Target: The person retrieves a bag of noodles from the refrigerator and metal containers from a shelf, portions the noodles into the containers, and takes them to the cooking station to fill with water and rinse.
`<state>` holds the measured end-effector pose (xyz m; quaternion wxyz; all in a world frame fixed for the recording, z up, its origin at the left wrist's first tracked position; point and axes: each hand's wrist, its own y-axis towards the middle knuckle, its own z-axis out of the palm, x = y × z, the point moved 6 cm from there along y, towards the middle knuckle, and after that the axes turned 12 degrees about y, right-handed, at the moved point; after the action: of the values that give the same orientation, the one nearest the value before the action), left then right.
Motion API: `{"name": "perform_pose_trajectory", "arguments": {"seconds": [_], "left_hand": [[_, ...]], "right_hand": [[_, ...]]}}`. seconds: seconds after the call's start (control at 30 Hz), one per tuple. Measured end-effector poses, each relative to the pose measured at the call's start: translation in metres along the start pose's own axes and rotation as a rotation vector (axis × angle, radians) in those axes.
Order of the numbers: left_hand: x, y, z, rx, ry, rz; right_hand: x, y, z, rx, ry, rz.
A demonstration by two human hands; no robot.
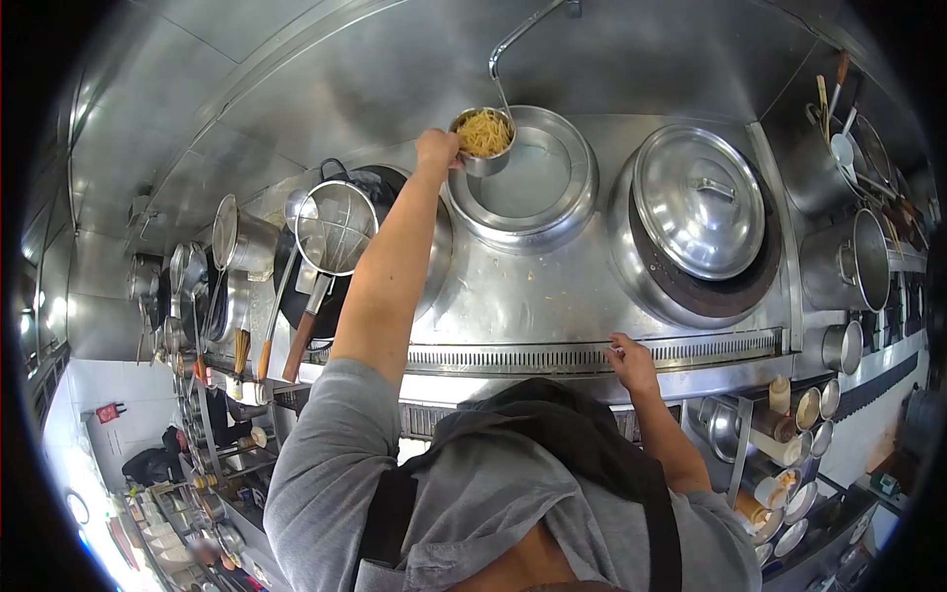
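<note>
My left hand (439,151) is closed on the side of a metal bowl (485,164), which holds yellow noodle-like strands (484,132). The bowl is under the end of a curved metal faucet (497,59), and a thin stream or spout end shows beside the bowl's rim. Right of the bowl, a round metal pot (582,187) set in the stove holds cloudy liquid. Near the stove's front edge, my right hand (631,363) is raised with its fingers apart and nothing in it.
A domed metal lid (698,202) covers a wok at the right. Strainers (336,227), ladles and pots crowd the left. Tall pots (846,261) and utensils stand at the far right. A slotted drain (493,357) runs along the stove front. Seasoning containers (779,395) are at the lower right.
</note>
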<state>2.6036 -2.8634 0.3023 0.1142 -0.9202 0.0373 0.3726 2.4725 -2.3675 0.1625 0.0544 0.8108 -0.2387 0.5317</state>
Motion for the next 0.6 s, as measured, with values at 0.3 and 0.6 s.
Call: {"name": "perform_pose_trajectory", "arguments": {"seconds": [0.3,0.6], "left_hand": [[0.004,-0.035,-0.008,0.089,0.039,-0.038],[-0.013,-0.045,0.016,0.272,-0.195,-0.026]], "right_hand": [[0.010,0.007,0.030,0.151,0.002,-0.059],[0.006,0.001,0.013,0.117,-0.009,-0.057]]}}
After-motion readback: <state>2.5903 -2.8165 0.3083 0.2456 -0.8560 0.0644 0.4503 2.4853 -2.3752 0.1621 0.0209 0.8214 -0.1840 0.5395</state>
